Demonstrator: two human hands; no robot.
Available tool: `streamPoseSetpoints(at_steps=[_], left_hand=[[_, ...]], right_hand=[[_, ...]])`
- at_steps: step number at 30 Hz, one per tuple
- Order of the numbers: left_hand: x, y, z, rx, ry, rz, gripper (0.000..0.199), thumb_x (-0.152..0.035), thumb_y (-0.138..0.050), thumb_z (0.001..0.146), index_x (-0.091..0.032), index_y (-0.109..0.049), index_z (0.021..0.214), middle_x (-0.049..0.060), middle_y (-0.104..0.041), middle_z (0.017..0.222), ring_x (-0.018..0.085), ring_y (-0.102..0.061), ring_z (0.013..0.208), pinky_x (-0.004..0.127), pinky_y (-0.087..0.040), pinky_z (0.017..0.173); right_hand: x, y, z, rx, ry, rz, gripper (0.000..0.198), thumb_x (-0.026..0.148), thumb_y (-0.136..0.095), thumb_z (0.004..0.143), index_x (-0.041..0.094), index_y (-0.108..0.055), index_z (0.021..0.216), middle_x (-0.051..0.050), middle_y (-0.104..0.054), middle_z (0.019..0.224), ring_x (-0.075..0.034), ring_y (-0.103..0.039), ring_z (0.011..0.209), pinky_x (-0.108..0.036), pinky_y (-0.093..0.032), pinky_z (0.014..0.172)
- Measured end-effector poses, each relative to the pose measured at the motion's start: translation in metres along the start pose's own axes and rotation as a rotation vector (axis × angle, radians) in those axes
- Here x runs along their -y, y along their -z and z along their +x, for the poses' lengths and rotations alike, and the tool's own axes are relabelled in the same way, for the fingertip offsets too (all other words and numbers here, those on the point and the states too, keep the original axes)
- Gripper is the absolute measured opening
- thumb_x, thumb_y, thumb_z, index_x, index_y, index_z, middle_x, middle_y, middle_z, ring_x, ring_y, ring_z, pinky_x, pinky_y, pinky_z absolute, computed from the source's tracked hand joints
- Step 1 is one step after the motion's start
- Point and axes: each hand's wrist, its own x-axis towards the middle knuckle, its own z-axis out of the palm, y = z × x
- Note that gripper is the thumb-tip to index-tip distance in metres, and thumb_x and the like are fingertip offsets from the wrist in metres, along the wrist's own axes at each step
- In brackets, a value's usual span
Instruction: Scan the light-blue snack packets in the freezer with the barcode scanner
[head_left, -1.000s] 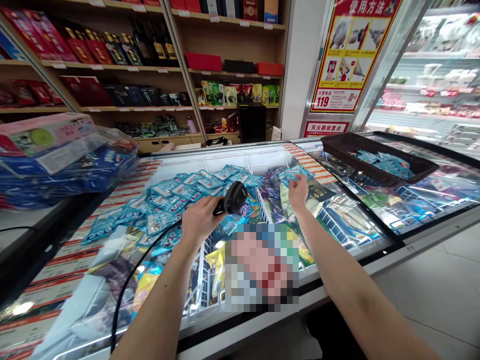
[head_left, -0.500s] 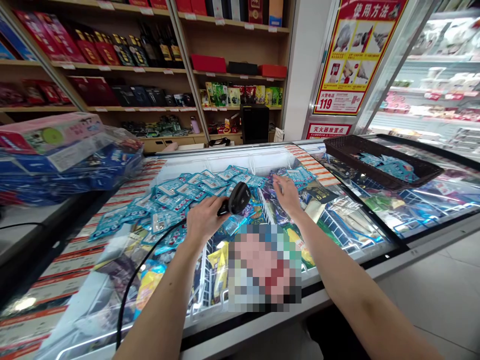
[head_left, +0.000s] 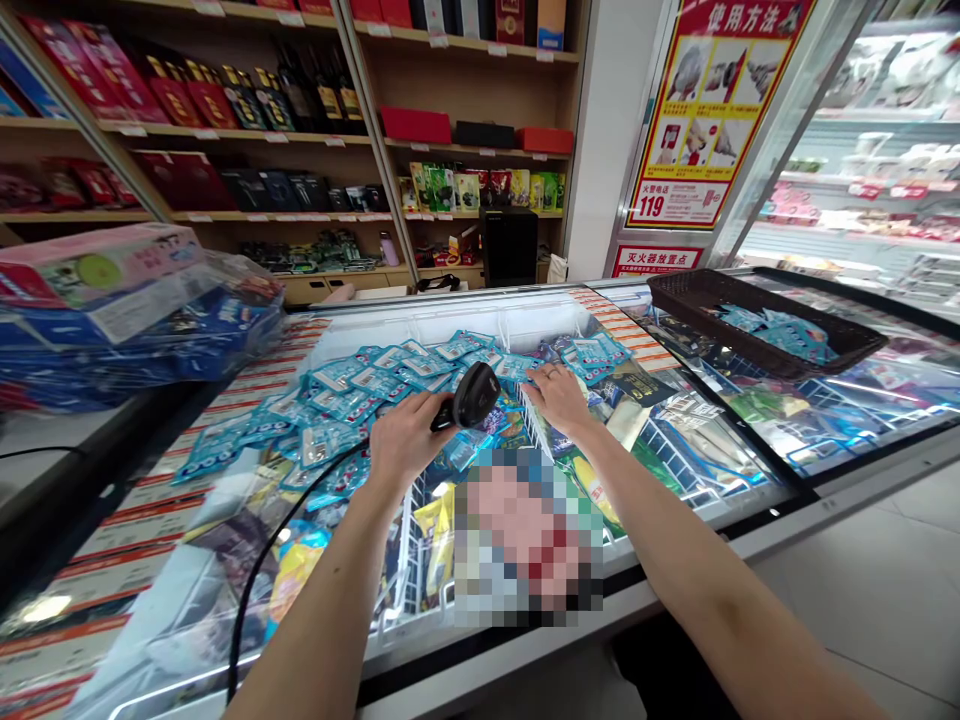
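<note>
My left hand (head_left: 405, 437) is wrapped round the handle of a black handheld barcode scanner (head_left: 476, 394), its head tilted to the right. From it a black cable (head_left: 279, 540) runs down to the lower left. Many blue printed packets (head_left: 352, 385) lie overlapping on the glass lid of a chest freezer, left of and behind the scanner. My right hand (head_left: 559, 400) is palm down with fingers stretched towards the packets' right end; whether the fingertips touch one cannot be seen. Just behind that hand sits a smaller group of packets (head_left: 598, 353).
On the right a dark brown basket (head_left: 847, 352) holds more blue packets. Plastic-wrapped boxes (head_left: 135, 310) are stacked at the left. Bagged goods lie in wire baskets under the glass. Shelves (head_left: 480, 148) stand behind, and the freezer's front edge (head_left: 750, 545) runs before me.
My right hand has moved left and slightly down, away from the right group of packets and nearer the scanner. My left hand and the scanner are nearly still.
</note>
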Motion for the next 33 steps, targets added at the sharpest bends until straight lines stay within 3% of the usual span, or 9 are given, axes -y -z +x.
streamPoseSetpoints(at_steps=[4, 7, 10, 14, 20, 25, 33], left_hand=[[-0.001, 0.000, 0.000, -0.001, 0.002, 0.015, 0.035, -0.043, -0.044, 0.082, -0.024, -0.059, 0.108, 0.006, -0.066, 0.093, 0.021, -0.060, 0.089, 0.027, -0.039, 0.060], [-0.001, 0.000, 0.000, 0.000, -0.002, 0.009, 0.036, -0.044, -0.045, 0.082, -0.024, -0.059, 0.109, 0.006, -0.066, 0.094, 0.021, -0.060, 0.089, 0.027, -0.040, 0.061], [0.000, 0.000, 0.000, 0.004, -0.014, -0.008, 0.037, -0.044, -0.046, 0.081, -0.025, -0.058, 0.110, 0.006, -0.066, 0.095, 0.021, -0.060, 0.090, 0.027, -0.040, 0.062], [0.001, -0.001, 0.000, 0.026, -0.024, -0.021, 0.036, -0.042, -0.048, 0.080, -0.025, -0.058, 0.110, 0.006, -0.066, 0.096, 0.022, -0.059, 0.089, 0.028, -0.040, 0.064], [0.000, -0.001, 0.000, 0.044, -0.030, -0.025, 0.035, -0.041, -0.048, 0.080, -0.026, -0.057, 0.110, 0.005, -0.066, 0.097, 0.022, -0.059, 0.091, 0.028, -0.040, 0.065], [0.000, -0.002, 0.000, 0.041, -0.037, -0.021, 0.035, -0.042, -0.048, 0.080, -0.025, -0.057, 0.110, 0.005, -0.066, 0.096, 0.022, -0.059, 0.091, 0.028, -0.040, 0.064], [0.001, -0.002, 0.000, 0.033, -0.060, -0.030, 0.036, -0.044, -0.048, 0.080, -0.024, -0.056, 0.110, 0.004, -0.066, 0.096, 0.021, -0.060, 0.090, 0.027, -0.039, 0.061]], right_hand=[[-0.001, 0.002, -0.001, -0.042, -0.059, -0.004, 0.039, 0.043, -0.035, 0.092, 0.019, -0.065, 0.098, -0.012, -0.057, 0.100, -0.026, -0.046, 0.102, -0.040, -0.036, 0.088], [-0.004, 0.001, -0.003, -0.103, -0.102, 0.024, 0.036, 0.042, -0.038, 0.091, 0.018, -0.065, 0.093, -0.013, -0.056, 0.104, -0.027, -0.045, 0.105, -0.041, -0.036, 0.090], [-0.008, -0.003, -0.005, -0.135, -0.132, 0.055, 0.037, 0.043, -0.043, 0.088, 0.016, -0.060, 0.105, -0.014, -0.053, 0.116, -0.028, -0.041, 0.113, -0.043, -0.033, 0.095], [-0.014, -0.010, -0.004, -0.045, -0.174, 0.061, 0.055, 0.049, -0.047, 0.085, 0.010, -0.048, 0.124, -0.019, -0.054, 0.116, -0.030, -0.042, 0.113, -0.046, -0.031, 0.096], [-0.012, -0.006, -0.003, -0.067, -0.189, 0.051, 0.064, 0.053, -0.054, 0.079, 0.013, -0.044, 0.129, -0.016, -0.053, 0.113, -0.031, -0.043, 0.111, -0.045, -0.032, 0.097], [-0.006, 0.002, -0.004, -0.078, -0.157, 0.172, 0.061, 0.042, -0.056, 0.081, 0.017, -0.036, 0.133, -0.014, -0.043, 0.122, -0.027, -0.048, 0.109, -0.037, -0.042, 0.089], [-0.001, 0.006, -0.006, -0.115, -0.086, 0.180, 0.054, 0.031, -0.059, 0.080, 0.021, -0.039, 0.129, -0.011, -0.040, 0.121, -0.025, -0.050, 0.106, -0.038, -0.044, 0.089]])
